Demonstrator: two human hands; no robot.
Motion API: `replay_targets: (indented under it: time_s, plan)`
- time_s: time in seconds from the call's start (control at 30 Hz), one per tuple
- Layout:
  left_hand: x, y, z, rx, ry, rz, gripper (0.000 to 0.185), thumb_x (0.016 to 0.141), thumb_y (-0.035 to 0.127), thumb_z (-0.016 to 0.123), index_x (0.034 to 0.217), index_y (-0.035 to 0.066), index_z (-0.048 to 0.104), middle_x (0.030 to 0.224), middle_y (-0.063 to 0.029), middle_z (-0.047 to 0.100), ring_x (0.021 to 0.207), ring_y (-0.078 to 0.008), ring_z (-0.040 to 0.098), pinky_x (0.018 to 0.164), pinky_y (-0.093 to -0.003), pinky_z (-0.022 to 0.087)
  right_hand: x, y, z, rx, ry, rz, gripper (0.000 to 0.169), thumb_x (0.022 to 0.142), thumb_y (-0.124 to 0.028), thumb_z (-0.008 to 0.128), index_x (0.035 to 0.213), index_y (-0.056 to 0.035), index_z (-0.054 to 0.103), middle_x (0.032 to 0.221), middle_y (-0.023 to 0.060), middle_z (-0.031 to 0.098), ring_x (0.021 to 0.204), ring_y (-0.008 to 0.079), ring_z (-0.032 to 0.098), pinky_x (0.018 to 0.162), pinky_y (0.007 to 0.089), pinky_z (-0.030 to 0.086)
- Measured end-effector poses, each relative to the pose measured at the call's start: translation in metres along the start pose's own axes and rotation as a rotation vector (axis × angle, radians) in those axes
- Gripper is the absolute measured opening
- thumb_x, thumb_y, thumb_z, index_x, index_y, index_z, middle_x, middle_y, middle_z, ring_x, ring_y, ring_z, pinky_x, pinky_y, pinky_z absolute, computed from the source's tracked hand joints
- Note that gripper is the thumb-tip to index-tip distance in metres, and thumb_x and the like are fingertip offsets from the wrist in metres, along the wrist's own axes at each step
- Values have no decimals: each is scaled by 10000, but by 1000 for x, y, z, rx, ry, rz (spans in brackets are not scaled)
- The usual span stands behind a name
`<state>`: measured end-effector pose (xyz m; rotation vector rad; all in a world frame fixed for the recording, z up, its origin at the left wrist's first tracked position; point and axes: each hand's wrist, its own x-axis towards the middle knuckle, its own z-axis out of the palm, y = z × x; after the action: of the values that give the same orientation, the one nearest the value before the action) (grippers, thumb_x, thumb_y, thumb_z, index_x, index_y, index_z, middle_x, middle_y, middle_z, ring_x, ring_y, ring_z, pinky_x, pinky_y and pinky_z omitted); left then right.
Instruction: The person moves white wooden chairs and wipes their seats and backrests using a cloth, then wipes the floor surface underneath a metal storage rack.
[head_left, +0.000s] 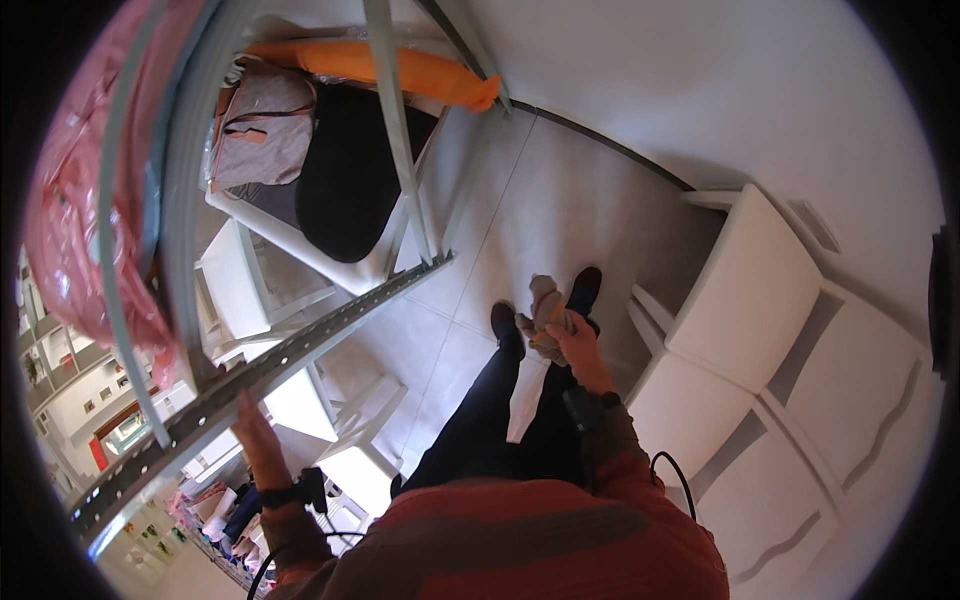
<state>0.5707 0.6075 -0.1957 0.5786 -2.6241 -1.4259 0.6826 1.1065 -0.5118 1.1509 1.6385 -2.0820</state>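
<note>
My right hand (581, 349) holds a crumpled bundle of grey knit fabric with orange bands (546, 315), possibly a pair of work gloves, above my shoes. Below it, a white strip (527, 405) shows against my dark trousers; whether it joins the bundle I cannot tell. Over on the left, my left hand (259, 435) is raised to a perforated metal shelving rail (322, 330). Its fingertips meet the rail's edge, and blur hides whether they wrap around it.
On the metal rack lie a grey bag (266, 127), a black cushion-like item (349, 165) and an orange roll (397, 71). Pink plastic-wrapped goods (90, 202) hang at left. White chairs (742, 285) line the wall at right; more white seats (232, 277) stand beyond the rack.
</note>
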Motion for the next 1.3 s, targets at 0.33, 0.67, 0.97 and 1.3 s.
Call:
replay_targets:
  time_s: [0.33, 0.67, 0.97, 1.3]
  plan:
    - [8, -101, 21, 941, -173, 435, 653, 956, 176, 618, 1493, 2, 290, 1138, -155, 642, 1028, -220, 616, 935, -306, 488, 271, -24, 62, -264, -87, -268, 444, 797, -282, 725, 1136, -10, 633, 1031, 163, 662, 950, 286, 663, 827, 367, 525]
    - [-10, -149, 39, 714, 18, -209, 465, 913, 291, 665, 1155, -74, 507, 1039, -204, 618, 915, -323, 585, 798, -429, 483, 601, -70, 203, -778, -5, -1076, 359, 797, -73, 589, 1152, -51, 637, 1146, 195, 603, 1035, 406, 595, 871, 461, 510]
    - [-65, -130, 14, 1144, -88, -254, 414, 1036, 262, 431, 1194, -106, 538, 1188, -225, 591, 1022, -303, 528, 953, -443, 427, 475, 177, 326, -813, 11, -866, 181, 797, -109, 596, 975, -92, 626, 1057, 149, 603, 1045, 401, 563, 886, 546, 458]
    - [-39, -150, 63, 1016, -163, -218, 423, 1032, 271, 429, 1208, -100, 533, 1196, -227, 588, 1032, -308, 532, 955, -444, 428, 510, 118, 299, -680, -18, -934, 315, 758, -47, 613, 1070, -89, 627, 1160, 126, 575, 989, 356, 617, 750, 430, 551]
